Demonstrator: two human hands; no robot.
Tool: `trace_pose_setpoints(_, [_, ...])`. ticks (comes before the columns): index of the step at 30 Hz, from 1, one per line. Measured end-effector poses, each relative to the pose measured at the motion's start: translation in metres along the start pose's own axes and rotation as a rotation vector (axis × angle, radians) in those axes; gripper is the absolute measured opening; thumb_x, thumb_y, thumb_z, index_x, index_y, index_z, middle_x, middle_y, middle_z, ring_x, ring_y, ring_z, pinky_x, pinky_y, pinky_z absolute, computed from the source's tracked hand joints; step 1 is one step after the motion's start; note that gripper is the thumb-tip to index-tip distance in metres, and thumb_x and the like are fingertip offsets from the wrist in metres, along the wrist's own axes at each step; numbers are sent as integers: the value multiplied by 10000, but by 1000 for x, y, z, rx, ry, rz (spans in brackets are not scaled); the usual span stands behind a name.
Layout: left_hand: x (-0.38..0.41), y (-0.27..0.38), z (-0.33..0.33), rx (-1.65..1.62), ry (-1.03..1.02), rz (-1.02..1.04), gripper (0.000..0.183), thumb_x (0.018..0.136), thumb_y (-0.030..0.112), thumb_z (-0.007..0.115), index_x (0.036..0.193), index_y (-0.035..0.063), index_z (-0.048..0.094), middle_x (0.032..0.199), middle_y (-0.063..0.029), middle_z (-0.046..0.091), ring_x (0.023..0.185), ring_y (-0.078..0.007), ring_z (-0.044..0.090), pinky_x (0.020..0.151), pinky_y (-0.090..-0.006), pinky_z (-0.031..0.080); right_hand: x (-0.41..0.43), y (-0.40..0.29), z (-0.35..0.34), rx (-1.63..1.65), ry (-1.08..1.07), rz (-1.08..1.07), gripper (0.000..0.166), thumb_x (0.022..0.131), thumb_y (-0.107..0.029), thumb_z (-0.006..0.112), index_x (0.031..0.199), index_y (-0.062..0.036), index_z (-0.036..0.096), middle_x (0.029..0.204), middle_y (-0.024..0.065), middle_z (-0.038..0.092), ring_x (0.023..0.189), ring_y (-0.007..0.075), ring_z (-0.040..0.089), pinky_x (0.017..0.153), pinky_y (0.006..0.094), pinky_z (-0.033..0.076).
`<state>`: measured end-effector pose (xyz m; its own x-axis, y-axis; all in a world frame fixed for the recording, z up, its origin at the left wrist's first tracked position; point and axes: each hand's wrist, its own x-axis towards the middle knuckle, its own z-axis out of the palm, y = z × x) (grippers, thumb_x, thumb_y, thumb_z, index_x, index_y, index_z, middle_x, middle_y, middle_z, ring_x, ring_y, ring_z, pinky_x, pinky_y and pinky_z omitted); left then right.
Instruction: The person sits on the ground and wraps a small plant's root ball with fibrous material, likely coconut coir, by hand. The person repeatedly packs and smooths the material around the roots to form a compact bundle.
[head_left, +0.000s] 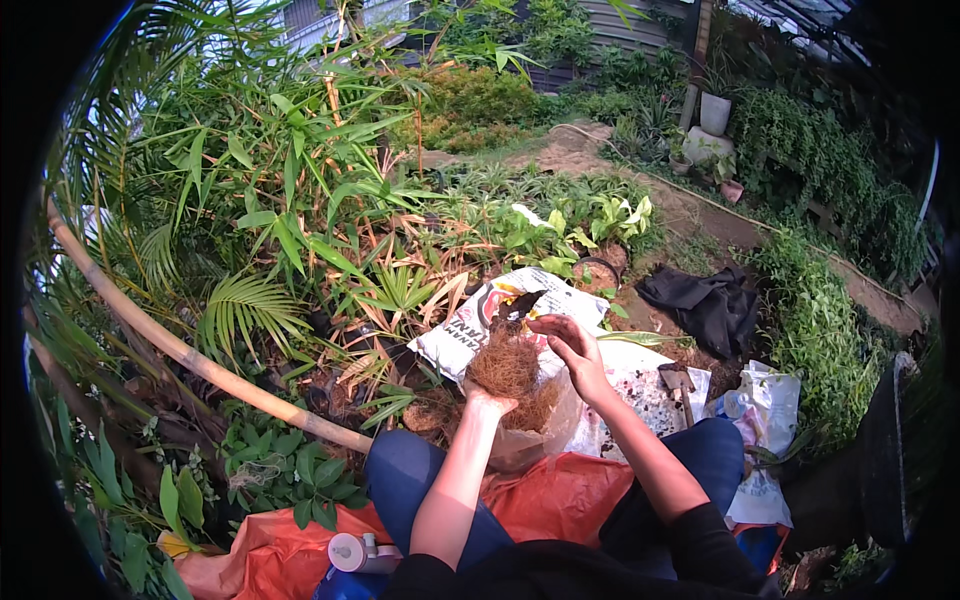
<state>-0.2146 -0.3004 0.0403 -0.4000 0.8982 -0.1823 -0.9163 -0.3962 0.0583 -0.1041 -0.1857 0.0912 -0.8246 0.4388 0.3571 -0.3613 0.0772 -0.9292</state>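
Observation:
A matted clump of brown coir-like fibre (504, 366) rests in my left hand (489, 399), which cups it from below. Beside it, to the right, my right hand (576, 351) is raised with bent fingers and dark soil on the fingertips. Nothing shows in that hand. Under both hands stands a clear plastic bag (564, 421), with more loose fibre (541, 411) in its mouth. Just beyond the clump lies a white printed sack (577, 300), torn at the top, where dark soil (519, 306) shows.
A small trowel (681, 390) lies on a soil-speckled white sheet (637, 379) at right. Beyond it is black cloth (709, 304). An orange tarp (559, 499) lies under my legs, with a lidded bottle (360, 553) at left. A bamboo pole (202, 366) curves along the left plants.

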Motion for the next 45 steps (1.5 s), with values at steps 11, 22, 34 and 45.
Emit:
trace_pose_setpoints(11, [22,-4,-50,-29,-260,-106,456,898,395,267,1200,113,461,1203,-103,494,1076,-230,509,922,-425,420,-10,14,18,-1047,-345,-449,340,811,-250,549,1104,-79,538,1150,84,538,1112,255,476,972,447,332])
trace_pose_setpoints(22, [6,14,-17,-78,-17,-15,549,868,435,286,1212,48,469,1251,-180,463,1125,-331,472,904,-481,420,4,15,-16,-36,184,-75,365,905,-244,421,1117,35,522,1072,144,592,1025,236,542,914,349,395])
trace_pose_setpoints(34, [16,37,-53,96,249,104,494,839,443,358,997,36,589,951,-152,613,869,-346,588,764,-526,477,-49,230,-11,-1575,-529,263,418,784,-180,555,1167,-29,482,1132,153,545,1136,368,443,906,484,391])
trace_pose_setpoints(45, [13,31,-42,103,245,82,497,845,444,346,1032,51,586,984,-134,609,901,-319,580,780,-513,472,-30,195,-32,-1576,-329,358,161,706,-153,587,808,-57,667,1017,136,590,1022,300,514,840,395,455])
